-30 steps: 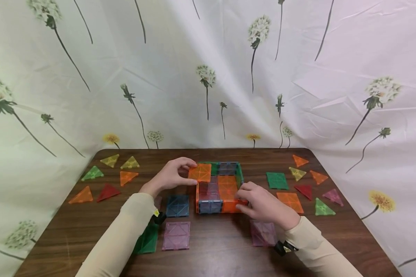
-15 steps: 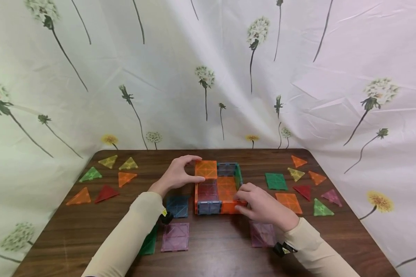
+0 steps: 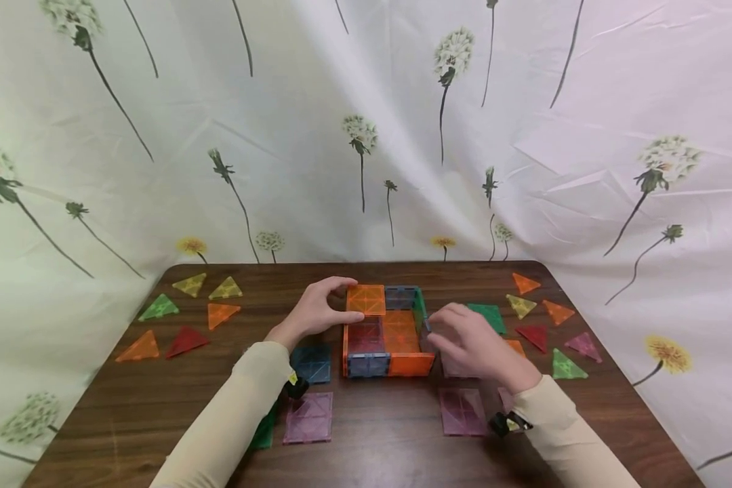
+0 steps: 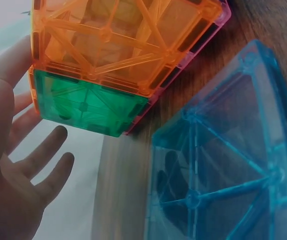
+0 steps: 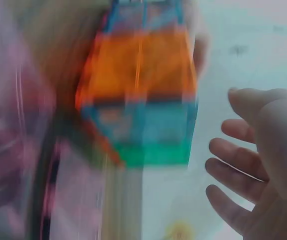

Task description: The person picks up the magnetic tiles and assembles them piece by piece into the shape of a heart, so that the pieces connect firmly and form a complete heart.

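A low box of see-through magnetic tiles (image 3: 411, 364) stands mid-table, with orange, blue and green walls. My left hand (image 3: 317, 308) pinches an orange square magnetic tile (image 3: 366, 299) between thumb and fingers, over the box's back left corner. Whether the tile rests fully on the walls cannot be told. In the left wrist view the hand's lower fingers are spread beside a green panel (image 4: 88, 102). My right hand (image 3: 478, 342) hovers just right of the box, fingers loosely bent around nothing. The right wrist view shows it apart from the blurred box (image 5: 138, 65).
A blue square tile (image 3: 312, 364) and a purple one (image 3: 308, 417) lie left of the box. Another purple square (image 3: 463, 411) and a green square (image 3: 489, 317) lie to the right. Triangles, such as a red one (image 3: 186, 341), are spread along both table sides.
My left hand has carried the orange square rightward, onto the back left of the box. My right hand has come off the box's front right corner and moved up and right.
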Tool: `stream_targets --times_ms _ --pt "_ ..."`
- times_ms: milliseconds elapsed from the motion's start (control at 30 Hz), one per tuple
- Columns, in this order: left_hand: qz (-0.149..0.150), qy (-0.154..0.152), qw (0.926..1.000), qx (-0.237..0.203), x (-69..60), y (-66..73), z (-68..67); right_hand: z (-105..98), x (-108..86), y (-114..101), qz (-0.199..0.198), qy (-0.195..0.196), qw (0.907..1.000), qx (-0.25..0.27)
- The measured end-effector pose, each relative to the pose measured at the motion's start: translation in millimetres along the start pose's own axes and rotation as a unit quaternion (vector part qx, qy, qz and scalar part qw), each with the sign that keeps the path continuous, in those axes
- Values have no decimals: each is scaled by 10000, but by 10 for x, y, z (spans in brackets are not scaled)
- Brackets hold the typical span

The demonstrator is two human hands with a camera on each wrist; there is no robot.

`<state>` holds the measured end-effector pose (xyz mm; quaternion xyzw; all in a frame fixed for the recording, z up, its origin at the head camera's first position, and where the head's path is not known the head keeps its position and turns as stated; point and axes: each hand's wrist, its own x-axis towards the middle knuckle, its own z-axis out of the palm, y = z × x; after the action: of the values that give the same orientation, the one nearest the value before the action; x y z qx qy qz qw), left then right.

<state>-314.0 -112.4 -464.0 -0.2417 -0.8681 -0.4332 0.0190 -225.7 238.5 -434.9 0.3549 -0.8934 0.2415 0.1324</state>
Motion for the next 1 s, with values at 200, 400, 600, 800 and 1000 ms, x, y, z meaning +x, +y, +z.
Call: stream_targets --times_ms 200,400,600,800,1000 --pt "-92 25 9999 -101 -8 -20 20 -120 -101 657 1067 -312 9934 -296" --pt "-94 34 9999 -76 -22 -21 22 -224 -228 1172 1566 -1430 9752 -632" --pt "-82 13 10000 -44 -28 -16 20 -328 -244 1345 1606 -1953 9660 -539" --pt "-202 -11 9998 -61 -28 -9 25 -372 -189 1417 1584 -2007 9649 -596" --pt "-252 -36 9996 -128 -46 -4 19 -392 -132 1400 1403 -1646 9738 -701"
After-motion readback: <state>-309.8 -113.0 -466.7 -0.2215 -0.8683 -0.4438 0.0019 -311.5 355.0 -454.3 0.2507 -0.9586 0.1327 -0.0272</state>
